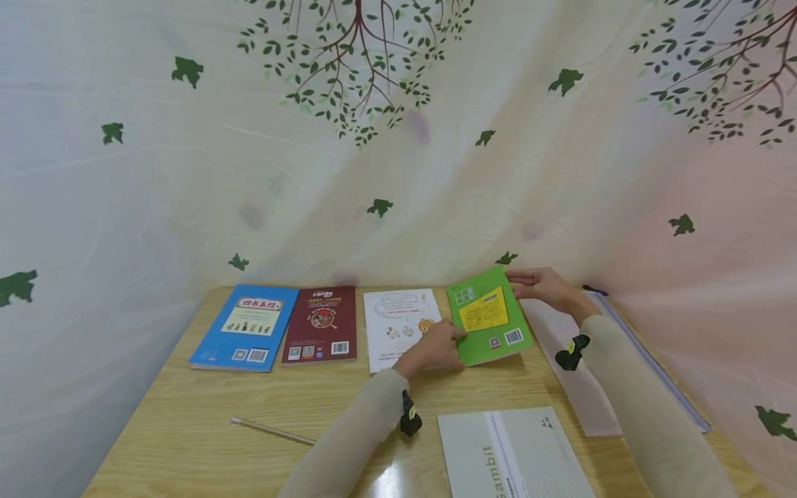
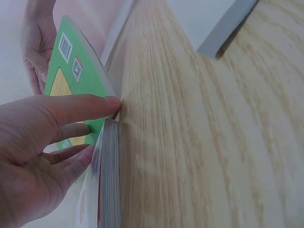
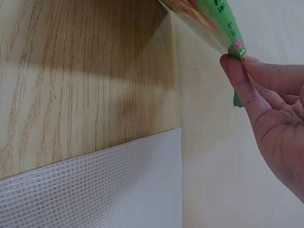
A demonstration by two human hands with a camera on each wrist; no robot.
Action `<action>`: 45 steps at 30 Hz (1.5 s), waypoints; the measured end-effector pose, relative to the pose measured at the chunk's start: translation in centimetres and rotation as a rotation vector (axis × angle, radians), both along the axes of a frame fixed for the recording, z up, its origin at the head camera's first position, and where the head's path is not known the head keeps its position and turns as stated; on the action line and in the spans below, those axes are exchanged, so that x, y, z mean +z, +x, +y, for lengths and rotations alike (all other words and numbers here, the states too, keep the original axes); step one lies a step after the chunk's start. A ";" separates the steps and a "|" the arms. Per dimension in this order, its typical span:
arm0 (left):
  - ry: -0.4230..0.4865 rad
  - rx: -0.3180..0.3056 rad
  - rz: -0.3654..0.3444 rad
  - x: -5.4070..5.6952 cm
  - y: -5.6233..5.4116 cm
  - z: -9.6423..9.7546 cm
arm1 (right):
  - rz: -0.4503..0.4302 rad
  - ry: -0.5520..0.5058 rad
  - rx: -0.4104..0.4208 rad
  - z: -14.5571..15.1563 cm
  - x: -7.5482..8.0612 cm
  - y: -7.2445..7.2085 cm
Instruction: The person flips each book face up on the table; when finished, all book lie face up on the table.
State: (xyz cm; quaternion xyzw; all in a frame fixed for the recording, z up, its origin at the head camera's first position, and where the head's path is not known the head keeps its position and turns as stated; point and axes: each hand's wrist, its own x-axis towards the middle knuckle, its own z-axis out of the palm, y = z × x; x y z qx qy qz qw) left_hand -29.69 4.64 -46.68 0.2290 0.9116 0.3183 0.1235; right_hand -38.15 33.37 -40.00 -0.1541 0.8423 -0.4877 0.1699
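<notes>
From my end, three books look settled: the white book (image 1: 395,318) lies flat, the maroon book (image 1: 320,308) and blue book (image 1: 243,349) left of it. The green book (image 1: 481,349), just right of the white book, is tilted, so I judge that one unfinished. The right hand's (image 1: 548,289) fingers pinch its far corner; the left hand's (image 1: 436,346), spread, touch it.

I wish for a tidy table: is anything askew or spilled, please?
The green book is tilted, one corner raised by the right hand; the pencil lies slanted on the table. Nothing looks spilled.
</notes>
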 end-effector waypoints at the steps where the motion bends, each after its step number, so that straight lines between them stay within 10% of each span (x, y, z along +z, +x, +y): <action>1: 0.002 0.002 -0.003 0.0 0.0 0.0 | -0.001 -0.001 0.002 0.0 0.0 0.0; 45: 0.165 0.002 0.009 -1.0 -0.2 -0.1 | 0.086 0.092 0.039 -2.5 2.7 0.8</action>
